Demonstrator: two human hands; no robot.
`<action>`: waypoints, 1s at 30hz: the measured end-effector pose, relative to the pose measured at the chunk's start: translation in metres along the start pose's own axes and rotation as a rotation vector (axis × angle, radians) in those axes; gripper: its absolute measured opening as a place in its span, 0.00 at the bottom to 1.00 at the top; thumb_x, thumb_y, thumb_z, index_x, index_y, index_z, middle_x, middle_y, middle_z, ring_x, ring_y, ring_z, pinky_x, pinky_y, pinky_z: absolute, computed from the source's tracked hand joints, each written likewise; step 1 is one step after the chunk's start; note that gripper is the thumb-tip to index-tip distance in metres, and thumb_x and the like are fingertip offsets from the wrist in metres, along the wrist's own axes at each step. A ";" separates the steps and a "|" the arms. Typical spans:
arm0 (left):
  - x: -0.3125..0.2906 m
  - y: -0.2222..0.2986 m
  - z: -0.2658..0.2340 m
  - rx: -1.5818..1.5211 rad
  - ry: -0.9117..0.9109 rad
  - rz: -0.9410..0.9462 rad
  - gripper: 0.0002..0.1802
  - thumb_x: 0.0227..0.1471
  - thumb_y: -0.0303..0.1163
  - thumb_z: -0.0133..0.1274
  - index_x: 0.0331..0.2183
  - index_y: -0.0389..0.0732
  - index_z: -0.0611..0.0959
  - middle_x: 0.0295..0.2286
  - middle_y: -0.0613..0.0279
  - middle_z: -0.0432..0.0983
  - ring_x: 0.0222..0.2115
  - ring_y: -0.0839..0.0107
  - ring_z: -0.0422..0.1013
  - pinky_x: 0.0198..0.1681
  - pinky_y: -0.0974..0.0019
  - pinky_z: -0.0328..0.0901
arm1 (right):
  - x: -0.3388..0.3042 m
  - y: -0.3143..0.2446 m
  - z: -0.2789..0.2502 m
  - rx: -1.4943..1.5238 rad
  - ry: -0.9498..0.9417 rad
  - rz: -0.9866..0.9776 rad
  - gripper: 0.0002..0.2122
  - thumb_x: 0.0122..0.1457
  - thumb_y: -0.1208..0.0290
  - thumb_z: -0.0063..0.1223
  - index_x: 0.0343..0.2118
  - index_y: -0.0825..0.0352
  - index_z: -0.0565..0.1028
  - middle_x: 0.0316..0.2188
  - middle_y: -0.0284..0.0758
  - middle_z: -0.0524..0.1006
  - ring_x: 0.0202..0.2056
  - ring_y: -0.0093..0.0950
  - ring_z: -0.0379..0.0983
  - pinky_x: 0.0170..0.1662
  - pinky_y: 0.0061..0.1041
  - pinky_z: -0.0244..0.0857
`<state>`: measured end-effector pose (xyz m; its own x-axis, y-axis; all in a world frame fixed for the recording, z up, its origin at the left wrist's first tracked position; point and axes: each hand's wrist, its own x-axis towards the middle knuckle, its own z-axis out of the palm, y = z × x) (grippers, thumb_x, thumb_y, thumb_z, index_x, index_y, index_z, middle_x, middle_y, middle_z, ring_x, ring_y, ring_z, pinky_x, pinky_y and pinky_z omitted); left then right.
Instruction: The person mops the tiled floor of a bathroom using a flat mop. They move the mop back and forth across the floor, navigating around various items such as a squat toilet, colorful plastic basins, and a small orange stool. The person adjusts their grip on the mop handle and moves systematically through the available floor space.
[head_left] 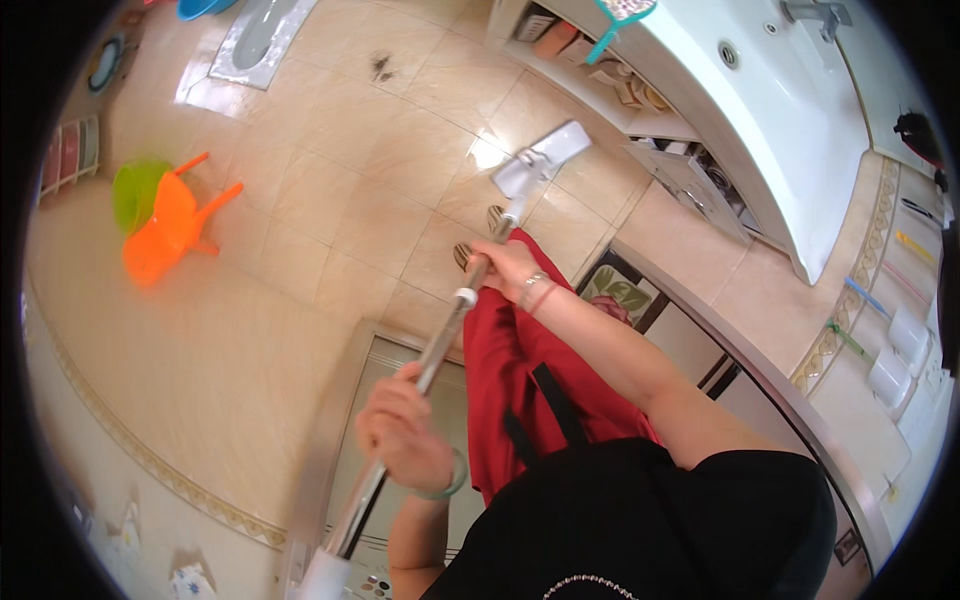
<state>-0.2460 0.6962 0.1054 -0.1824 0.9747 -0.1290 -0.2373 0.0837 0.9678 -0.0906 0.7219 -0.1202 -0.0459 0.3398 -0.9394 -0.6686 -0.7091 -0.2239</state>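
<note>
Where the tiled floor (310, 225) runs to the far left, a green plastic tub (128, 195) sits right up against an orange plastic seat (160, 230), whose legs point right. Top edge: blue basin (203, 8), cut off by the frame, then a squat pan (258, 40) in a pale surround. Dark smudge (380, 68) on the tiles right of that.

Mop (440, 345) crosses the middle on a diagonal, white end grip (327, 577) low left, head up and to the right. Left hand (405, 425) is closed round the pole on the lower stretch (bit blurred, pale bangle (456, 478) at the wrist). Right hand (505, 265) is wrapped round the same pole farther up, just past a white collar (466, 297); metal bracelet and red band on that wrist. Striped footwear (462, 256) shows beside the pole, above the red trousers (500, 350).

Mop head (543, 160) looks flat on the tiles, beyond the feet, near the sink cabinet (690, 190), one door standing open. Teal-handled item (605, 42) at the edge of the white sink (800, 150); tap (822, 18) at the back. Far right: toothbrushes (866, 297) and white cups (890, 376).
</note>
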 end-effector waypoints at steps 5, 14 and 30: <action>-0.013 -0.062 0.067 -0.070 -0.214 -0.063 0.07 0.54 0.24 0.45 0.24 0.41 0.68 0.23 0.60 0.65 0.28 0.66 0.65 0.55 0.39 0.58 | -0.009 -0.040 -0.109 -0.052 0.282 -0.091 0.14 0.56 0.66 0.55 0.33 0.77 0.72 0.25 0.41 0.77 0.24 0.34 0.77 0.29 0.36 0.76; 0.076 -0.114 0.121 -0.039 -0.904 -0.098 0.09 0.44 0.23 0.60 0.22 0.40 0.75 0.30 0.59 0.74 0.36 0.63 0.73 0.55 0.48 0.59 | 0.015 -0.057 -0.211 -1.158 0.753 -0.954 0.16 0.54 0.70 0.57 0.43 0.73 0.69 0.44 0.48 0.73 0.45 0.42 0.72 0.49 0.37 0.68; 0.217 -0.072 -0.044 -0.086 -0.561 -0.139 0.13 0.52 0.18 0.47 0.19 0.40 0.66 0.20 0.64 0.67 0.25 0.71 0.67 0.51 0.49 0.62 | 0.109 -0.053 0.066 -1.038 0.316 -1.197 0.08 0.43 0.83 0.53 0.19 0.64 0.66 0.22 0.33 0.71 0.30 0.35 0.64 0.36 0.29 0.59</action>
<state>-0.3105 0.8930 -0.0015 0.3841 0.9182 -0.0970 -0.3033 0.2247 0.9260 -0.1091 0.8373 -0.1933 0.3408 0.9359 -0.0896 0.5640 -0.2798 -0.7770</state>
